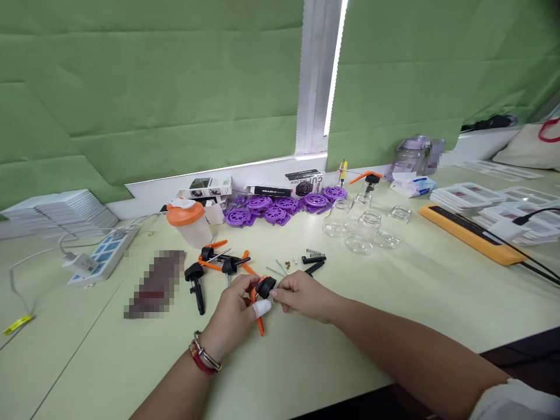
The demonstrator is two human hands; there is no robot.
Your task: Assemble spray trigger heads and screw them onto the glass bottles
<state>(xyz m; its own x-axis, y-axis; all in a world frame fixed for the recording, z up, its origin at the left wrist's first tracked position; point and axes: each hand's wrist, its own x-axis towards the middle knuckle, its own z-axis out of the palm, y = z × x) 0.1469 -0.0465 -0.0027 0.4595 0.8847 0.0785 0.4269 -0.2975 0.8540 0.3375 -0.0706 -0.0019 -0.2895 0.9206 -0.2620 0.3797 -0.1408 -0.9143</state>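
Observation:
My left hand (238, 309), with white tape round the thumb, is closed on a part with a black round cap (265, 287) and orange arms (261, 325). At the right side of the cap, the fingers of my right hand (297, 296) are pinched together; what they hold, if anything, is too small to make out. Left of and behind my left hand lie several similar black and orange assemblies (195, 272). Behind my right hand are thin metal pins (276, 272), small brass bits (287, 265), springs (315, 253) and black plastic pieces (314, 268).
Purple round parts (275, 214) lie along the back beside small boxes (210, 186) and an orange-lidded cup (188, 224). Clear containers (359, 242) stand behind on the right. A power strip (105, 255) is left, an orange one (472, 234) right.

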